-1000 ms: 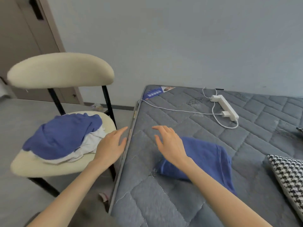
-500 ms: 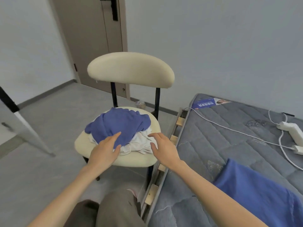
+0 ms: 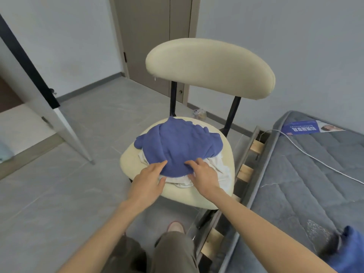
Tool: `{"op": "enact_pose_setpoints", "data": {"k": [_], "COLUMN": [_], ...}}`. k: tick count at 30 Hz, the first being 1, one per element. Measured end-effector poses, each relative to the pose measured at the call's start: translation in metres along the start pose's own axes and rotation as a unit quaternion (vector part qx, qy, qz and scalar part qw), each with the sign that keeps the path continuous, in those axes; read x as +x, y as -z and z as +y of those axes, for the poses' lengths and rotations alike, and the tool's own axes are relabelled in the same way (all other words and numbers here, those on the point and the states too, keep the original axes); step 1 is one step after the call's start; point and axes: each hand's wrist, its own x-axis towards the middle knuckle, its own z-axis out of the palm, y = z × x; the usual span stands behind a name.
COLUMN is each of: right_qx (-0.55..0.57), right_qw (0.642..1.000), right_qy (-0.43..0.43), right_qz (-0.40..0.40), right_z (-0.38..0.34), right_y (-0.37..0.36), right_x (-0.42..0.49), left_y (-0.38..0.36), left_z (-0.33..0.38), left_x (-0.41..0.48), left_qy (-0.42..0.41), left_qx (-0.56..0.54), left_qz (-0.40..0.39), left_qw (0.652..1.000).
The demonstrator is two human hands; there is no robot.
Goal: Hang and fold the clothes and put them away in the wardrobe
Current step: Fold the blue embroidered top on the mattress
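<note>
Now the view has swung away from the grey quilted mattress [image 3: 315, 174], which lies just to the right of the cream padded chair with black metal legs [image 3: 208, 67], and the chair fills the middle of the scene. A second ago both hands hovered over the mattress by the folded dark blue cloth [image 3: 350, 251]; only a corner of that cloth shows now, well to the right of the chair and nearer the person. On the chair seat lies a crumpled blue knitted garment [image 3: 177, 146], heaped over a rumpled white garment [image 3: 220, 166] that peeks out at the seat's front and right. Both hands have come across to this pile. The left hand [image 3: 147, 182] is spread with straight fingers, its tips touching the blue garment's near edge. The right hand [image 3: 204, 178] lies beside it, fingers loosely bent on the same edge, not yet closed on the cloth. This looks like one piece finished and the next about to be lifted for folding.
</note>
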Motion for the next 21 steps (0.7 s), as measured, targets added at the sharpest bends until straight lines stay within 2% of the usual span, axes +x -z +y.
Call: {"op": "enact_pose_setpoints", "data": {"k": [5,9,13,21], "right_qx": [-0.009,0.112,0.259,0.349], "right_qw": [0.999,0.989,0.957,0.908], "right_qy": [0.000,0.027,0.058,0.155], "right_qz": [0.042,0.091,0.115,0.169], "right_z": [-0.001,-0.012,-0.039,-0.110], "right_y": [-0.004,0.021,0.071,0.184], "right_x": [0.017,0.017,0.016,-0.017], "left_y": [-0.003,0.008,0.027,0.095], "left_z": [-0.014,-0.013,0.007,0.054], "left_x": [0.004,0.003,0.003,-0.010], "left_qy": [-0.023,-0.043,-0.040,-0.068], "left_qx": [0.005,-0.004,-0.044,-0.141], "left_qz": [-0.005,0.023,0.052,0.105], "left_qw": [1.000,0.999,0.997,0.982]}}
